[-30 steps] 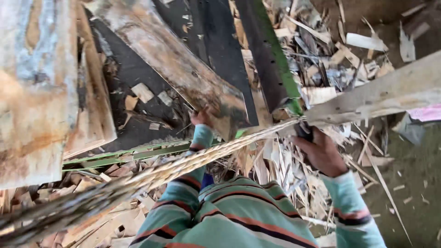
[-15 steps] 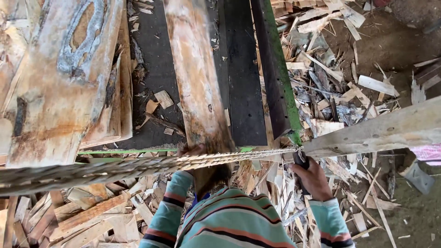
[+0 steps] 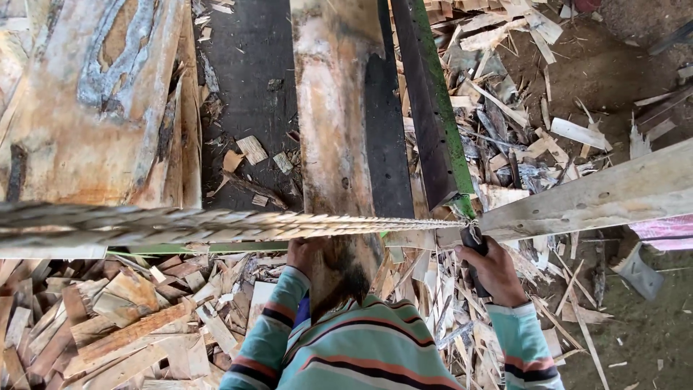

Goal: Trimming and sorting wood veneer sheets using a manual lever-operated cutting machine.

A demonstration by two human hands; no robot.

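Note:
A long weathered wooden plank [image 3: 332,130] runs straight away from me over a dark machine bed [image 3: 253,94]. My left hand [image 3: 299,253] grips the plank's near end from below. My right hand [image 3: 497,273] is closed around a dark handle [image 3: 473,242], just where a green-edged metal rail [image 3: 437,115] meets a pale wooden beam [image 3: 599,198]. A thick twisted rope [image 3: 216,225] stretches across the view from the left, ending near that handle and passing over my left wrist. My striped sleeves and shirt fill the bottom.
A broad rough slab [image 3: 94,101] lies at the left. Wood offcuts [image 3: 123,318] are heaped at the lower left, and splinters and scraps [image 3: 520,137] litter the dirt floor at the right. A pink cloth [image 3: 664,231] shows at the right edge.
The view has swung so that the plank now points straight ahead instead of slanting. My left hand sits lower in view, at the plank's near end. My right hand stays on the handle.

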